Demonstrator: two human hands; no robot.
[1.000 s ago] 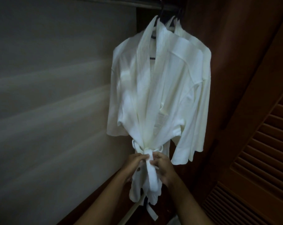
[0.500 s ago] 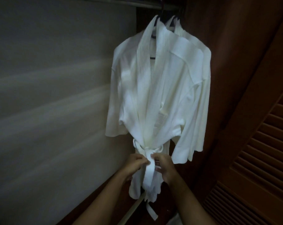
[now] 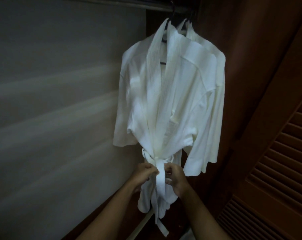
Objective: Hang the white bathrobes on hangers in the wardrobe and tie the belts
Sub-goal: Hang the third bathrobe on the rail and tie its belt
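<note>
A white bathrobe (image 3: 174, 94) hangs on a dark hanger (image 3: 172, 16) from the wardrobe rail (image 3: 112, 4). A second white robe (image 3: 214, 94) hangs right behind it, mostly hidden. The front robe's white belt (image 3: 160, 179) is wrapped around the waist, with its ends hanging down the front. My left hand (image 3: 144, 175) pinches the belt at the knot from the left. My right hand (image 3: 177, 177) holds the belt from the right with curled fingers. Both hands sit just below the waist of the robe.
A pale wardrobe wall (image 3: 56, 118) fills the left side. Dark wood panelling (image 3: 250, 66) stands behind the robes, and a louvred wooden door (image 3: 276, 179) is open at the right. The scene is dim.
Both hands have stayed at the belt knot and shifted slightly upward. The robe has swayed a little and its hanging belt end has moved slightly.
</note>
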